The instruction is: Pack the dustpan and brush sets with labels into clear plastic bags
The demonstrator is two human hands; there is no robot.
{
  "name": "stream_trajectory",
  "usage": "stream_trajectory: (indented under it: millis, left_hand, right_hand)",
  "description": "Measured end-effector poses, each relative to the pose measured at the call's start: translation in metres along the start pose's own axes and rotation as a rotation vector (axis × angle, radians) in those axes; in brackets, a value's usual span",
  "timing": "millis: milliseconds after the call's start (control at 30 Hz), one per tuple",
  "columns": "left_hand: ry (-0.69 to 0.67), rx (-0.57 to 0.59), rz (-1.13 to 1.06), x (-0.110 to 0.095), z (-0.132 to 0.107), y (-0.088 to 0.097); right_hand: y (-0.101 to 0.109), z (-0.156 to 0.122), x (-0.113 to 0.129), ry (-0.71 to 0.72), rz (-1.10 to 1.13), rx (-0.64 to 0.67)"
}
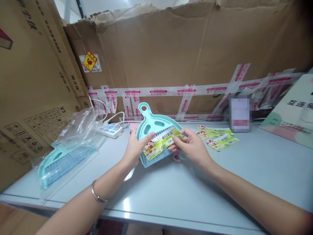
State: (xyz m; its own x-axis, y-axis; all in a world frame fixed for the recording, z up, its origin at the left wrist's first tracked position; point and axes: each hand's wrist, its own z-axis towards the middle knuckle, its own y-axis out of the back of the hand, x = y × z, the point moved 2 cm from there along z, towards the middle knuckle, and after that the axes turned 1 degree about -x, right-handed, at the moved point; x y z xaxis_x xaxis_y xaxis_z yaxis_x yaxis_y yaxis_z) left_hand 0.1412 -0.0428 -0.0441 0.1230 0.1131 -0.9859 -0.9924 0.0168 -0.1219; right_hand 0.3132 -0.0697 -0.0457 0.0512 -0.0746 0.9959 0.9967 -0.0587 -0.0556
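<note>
My left hand grips the left edge of a teal dustpan with a brush nested in it, held tilted just above the grey table. My right hand pinches a green and yellow printed label card laid across the front of the dustpan. The brush's blue bristles show under the card. A pink ring peeks out below my right hand. A bracelet sits on my left wrist.
A teal brush in a clear plastic bag lies at the left. A white power strip sits at the back. More label cards lie to the right. Taped cardboard walls enclose the back and left.
</note>
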Motion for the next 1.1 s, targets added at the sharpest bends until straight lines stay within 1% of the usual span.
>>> stream_trajectory:
  millis: [100,167,233,333,367,400,433,533,567,600,667,733,767,800,833,867,900,933,967,1000,1033,1067,1100]
  left_hand:
    - [0.023,0.055,0.024,-0.003,-0.002,-0.001]
    - [0.021,0.064,0.033,-0.003,-0.003,-0.001]
    - [0.014,0.058,0.016,-0.004,-0.003,0.000]
    - [-0.022,0.036,-0.093,-0.008,-0.003,0.002]
    - [-0.048,0.023,-0.142,-0.010,-0.003,0.003]
    - [-0.077,0.012,-0.189,-0.012,-0.003,0.003]
    - [-0.106,0.007,-0.226,-0.014,-0.004,0.003]
    - [-0.150,0.023,-0.264,-0.015,-0.009,-0.002]
    - [-0.144,0.038,-0.247,-0.014,-0.011,-0.005]
    - [-0.132,0.060,-0.221,-0.012,-0.013,-0.008]
    - [-0.089,0.130,-0.154,-0.009,-0.015,-0.011]
    - [-0.069,0.201,-0.046,-0.008,-0.014,-0.010]
    - [-0.094,0.216,0.035,-0.009,-0.012,-0.007]
    - [-0.153,0.201,0.133,-0.012,-0.008,-0.002]
    - [-0.244,0.152,0.243,-0.017,-0.002,0.006]
    - [-0.364,0.069,0.354,-0.023,0.004,0.016]
    - [-0.494,-0.045,0.461,-0.031,0.010,0.027]
    - [-0.611,-0.186,0.563,-0.039,0.015,0.039]
    - [-0.699,-0.331,0.669,-0.046,0.020,0.052]
    - [-0.736,-0.462,0.788,-0.053,0.025,0.066]
    - [-0.717,-0.577,0.903,-0.057,0.029,0.080]
    - [-0.645,-0.669,1.014,-0.061,0.033,0.095]
    - [-0.540,-0.731,1.109,-0.062,0.036,0.110]
  right_hand:
    - [0.003,0.003,-0.001,0.016,-0.015,-0.017]
    - [0.005,0.004,-0.001,0.016,-0.031,-0.002]
    - [0.007,0.002,0.002,0.054,-0.032,0.001]
    - [0.010,-0.004,0.007,0.166,0.051,-0.108]
    - [0.009,-0.006,0.008,0.168,0.099,-0.140]
    - [0.008,-0.007,0.006,0.133,0.150,-0.146]
    - [0.005,-0.009,0.004,0.066,0.199,-0.118]
    - [-0.007,-0.013,-0.004,-0.147,0.350,0.092]
    - [-0.010,-0.014,-0.006,-0.181,0.401,0.149]
    - [-0.013,-0.015,-0.006,-0.198,0.445,0.179]
    - [-0.015,-0.017,-0.006,-0.205,0.500,0.149]
    - [-0.014,-0.017,-0.005,-0.211,0.515,0.070]
    - [-0.014,-0.017,-0.004,-0.212,0.521,0.042]
    - [-0.013,-0.017,-0.004,-0.213,0.526,0.027]
    - [-0.012,-0.017,-0.005,-0.212,0.532,0.021]
    - [-0.012,-0.016,-0.005,-0.213,0.534,0.017]
    - [-0.010,-0.016,-0.006,-0.215,0.533,0.016]
    - [-0.009,-0.016,-0.007,-0.217,0.531,0.016]
    - [-0.008,-0.016,-0.008,-0.216,0.530,0.015]
    - [-0.006,-0.015,-0.008,-0.215,0.531,0.013]
    - [-0.005,-0.015,-0.009,-0.214,0.535,0.010]
    - [-0.003,-0.015,-0.009,-0.215,0.541,0.005]
    - [-0.002,-0.016,-0.009,-0.218,0.548,0.002]
